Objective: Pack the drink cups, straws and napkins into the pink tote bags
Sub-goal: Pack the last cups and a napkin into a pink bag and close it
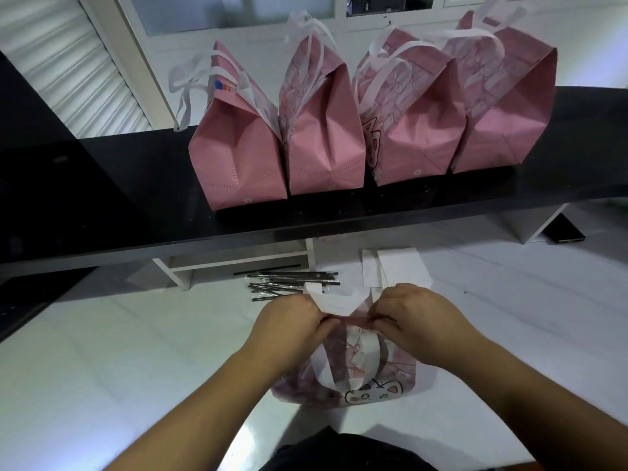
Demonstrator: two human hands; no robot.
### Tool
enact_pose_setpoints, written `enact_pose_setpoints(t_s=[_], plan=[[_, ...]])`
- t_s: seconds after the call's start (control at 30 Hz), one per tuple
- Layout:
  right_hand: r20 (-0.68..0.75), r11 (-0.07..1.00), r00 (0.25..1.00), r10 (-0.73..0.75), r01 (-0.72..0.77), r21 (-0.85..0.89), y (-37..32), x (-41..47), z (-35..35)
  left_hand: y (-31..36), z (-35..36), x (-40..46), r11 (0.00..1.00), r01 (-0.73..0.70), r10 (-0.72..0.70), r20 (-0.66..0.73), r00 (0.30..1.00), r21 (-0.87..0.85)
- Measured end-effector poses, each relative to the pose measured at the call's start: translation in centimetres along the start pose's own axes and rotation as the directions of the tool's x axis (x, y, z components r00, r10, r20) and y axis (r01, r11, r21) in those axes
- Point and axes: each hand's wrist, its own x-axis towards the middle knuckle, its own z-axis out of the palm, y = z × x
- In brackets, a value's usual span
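A pink tote bag (370,382) with white handles and a cartoon print stands on the white counter in front of me. My left hand (289,321) and my right hand (411,317) both pinch its top rim, close together, holding the mouth nearly closed. What is inside it is hidden. Just beyond lie several black wrapped straws (289,283) and a stack of white napkins (397,270). Several more pink tote bags (323,130) stand in a row on the black shelf (102,198), tops folded in. No drink cups show.
The black shelf runs across the view above the white counter (102,368), carried by white supports (180,270). A dark flat object (564,229) lies at the far right under the shelf. White shutters and window frames are behind.
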Motion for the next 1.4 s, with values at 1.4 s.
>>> enact_pose_setpoints(t_s=[1.4], plan=[[0.080, 0.988, 0.997, 0.017, -0.004, -0.157, -2.7, -1.5, -0.7, -5.4, -2.1, -4.8, 0.897, 0.242, -0.273, -0.033, 0.962, -0.369]])
